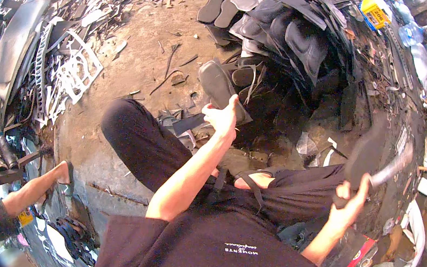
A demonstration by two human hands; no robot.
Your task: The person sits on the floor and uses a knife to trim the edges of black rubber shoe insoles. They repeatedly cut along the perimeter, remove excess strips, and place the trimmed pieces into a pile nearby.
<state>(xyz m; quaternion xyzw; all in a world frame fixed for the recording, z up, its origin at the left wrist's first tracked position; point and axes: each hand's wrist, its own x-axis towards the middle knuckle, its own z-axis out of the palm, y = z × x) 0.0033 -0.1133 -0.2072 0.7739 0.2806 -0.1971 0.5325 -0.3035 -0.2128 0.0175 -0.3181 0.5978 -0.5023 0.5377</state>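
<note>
A long grey shoe sole (215,82) stands out from my left hand (224,116), which is closed on its lower end in front of my knees. Beneath that hand lies a dark flat piece (190,123). Off to the right, my right hand (350,203) grips a dark shoe sole (367,153), smeared by motion, above my bent leg. A pale, blurred strip (392,165) shows beside this sole; I cannot tell whether my hand holds it too. Close beyond the left hand, a smaller brown sole piece (243,77) rests by the heap.
A big heap of black sheets and soles (286,30) rises ahead on the right. White cut-out lattice scraps (76,71) lie far left. A yellow container (374,11) stands at the far right. Another person's leg (38,190) reaches in from the left.
</note>
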